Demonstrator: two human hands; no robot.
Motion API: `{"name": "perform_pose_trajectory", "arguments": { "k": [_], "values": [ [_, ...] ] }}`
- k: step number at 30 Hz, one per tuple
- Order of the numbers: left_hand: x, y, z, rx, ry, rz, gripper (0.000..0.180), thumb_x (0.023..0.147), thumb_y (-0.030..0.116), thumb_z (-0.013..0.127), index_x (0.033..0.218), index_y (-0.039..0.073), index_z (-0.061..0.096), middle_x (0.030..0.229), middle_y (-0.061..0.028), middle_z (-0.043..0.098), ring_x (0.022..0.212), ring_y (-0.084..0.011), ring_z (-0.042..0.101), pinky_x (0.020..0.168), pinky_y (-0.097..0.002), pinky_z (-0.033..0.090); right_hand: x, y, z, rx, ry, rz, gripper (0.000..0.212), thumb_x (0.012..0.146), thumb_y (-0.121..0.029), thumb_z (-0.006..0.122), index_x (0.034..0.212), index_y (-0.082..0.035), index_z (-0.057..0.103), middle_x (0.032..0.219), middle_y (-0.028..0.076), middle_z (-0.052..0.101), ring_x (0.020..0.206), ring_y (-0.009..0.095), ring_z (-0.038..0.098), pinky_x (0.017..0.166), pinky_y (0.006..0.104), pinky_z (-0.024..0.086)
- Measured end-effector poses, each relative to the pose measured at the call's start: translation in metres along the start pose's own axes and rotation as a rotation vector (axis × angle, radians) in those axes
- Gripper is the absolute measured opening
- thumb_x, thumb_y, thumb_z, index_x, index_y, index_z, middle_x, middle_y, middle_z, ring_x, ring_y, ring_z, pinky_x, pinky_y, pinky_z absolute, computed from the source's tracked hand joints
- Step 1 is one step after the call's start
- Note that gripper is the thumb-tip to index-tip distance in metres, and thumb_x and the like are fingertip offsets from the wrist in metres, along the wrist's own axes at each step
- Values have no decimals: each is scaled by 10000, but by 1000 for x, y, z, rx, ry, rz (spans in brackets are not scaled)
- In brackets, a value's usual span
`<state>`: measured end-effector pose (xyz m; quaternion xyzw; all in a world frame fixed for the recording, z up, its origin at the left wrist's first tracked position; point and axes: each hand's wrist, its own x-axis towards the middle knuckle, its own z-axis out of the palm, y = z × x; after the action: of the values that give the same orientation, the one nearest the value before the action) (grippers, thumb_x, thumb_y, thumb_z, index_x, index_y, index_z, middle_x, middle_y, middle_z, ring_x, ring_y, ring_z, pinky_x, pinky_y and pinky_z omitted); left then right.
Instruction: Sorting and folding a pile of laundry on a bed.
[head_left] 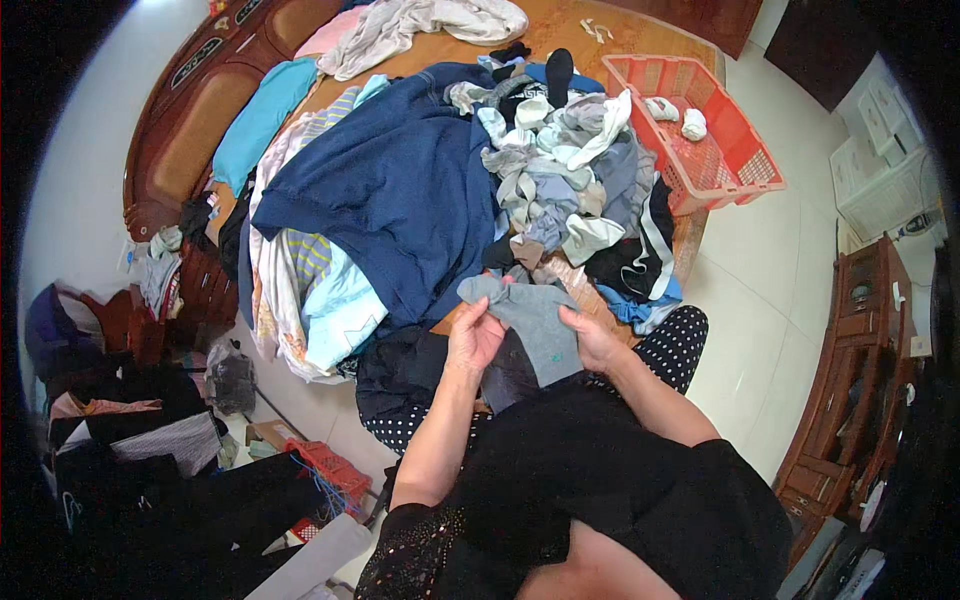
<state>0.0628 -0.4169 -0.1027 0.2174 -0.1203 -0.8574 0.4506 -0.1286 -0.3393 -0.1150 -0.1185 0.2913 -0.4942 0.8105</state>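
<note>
Grip: left hand (476,336) and right hand (600,343) both pinch the grey cloth (540,318) near its edges; I recommend light, even tension, smoothing creases.

The bright, clear centre bends outward toward black fisheye corners.

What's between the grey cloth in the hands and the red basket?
In the head view, mainly a crumpled black garment with white trim lies between the grey cloth and the red basket.
</note>
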Motion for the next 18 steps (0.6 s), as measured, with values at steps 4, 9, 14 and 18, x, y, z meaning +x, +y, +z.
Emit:
{"name": "perform_pose_trajectory", "arguments": {
  "k": [4, 9, 14, 18],
  "values": [
    [-6, 1, 9, 133, -106, 19, 486, 802, 41, 575, 1266, 59, 431, 1222, -126, 525, 1164, -258, 487, 971, -484, 388, 4, 2, -3, 46, 39, 1, 434, 919, -343, 489, 1211, -23, 496, 1144, 88, 584, 1029, 219, 581, 906, 380, 453],
    [0, -1, -2, 154, 87, 51, 462, 773, 6, 587, 1217, 64, 474, 1137, -82, 566, 1098, -246, 518, 969, -463, 388, 2, 7, 3, -49, 51, 44, 457, 913, -342, 504, 1218, -3, 484, 1164, 98, 574, 1038, 219, 570, 914, 380, 439],
    [2, 0, -7, 62, 64, 34, 390, 752, -22, 577, 1131, 49, 515, 1105, -85, 581, 1085, -254, 525, 983, -450, 380, 0, 11, -1, -218, 37, -3, 471, 897, -370, 529, 1174, 11, 516, 1104, 101, 599, 980, 202, 588, 871, 360, 454],
    [0, -2, -12, 136, 70, 126, 310, 758, -4, 600, 1055, 69, 553, 1041, -69, 596, 1009, -251, 557, 926, -453, 421, -2, 18, 2, -463, 58, -38, 492, 881, -412, 538, 1079, 38, 561, 996, 105, 620, 893, 196, 593, 822, 337, 457]
  ]
}}
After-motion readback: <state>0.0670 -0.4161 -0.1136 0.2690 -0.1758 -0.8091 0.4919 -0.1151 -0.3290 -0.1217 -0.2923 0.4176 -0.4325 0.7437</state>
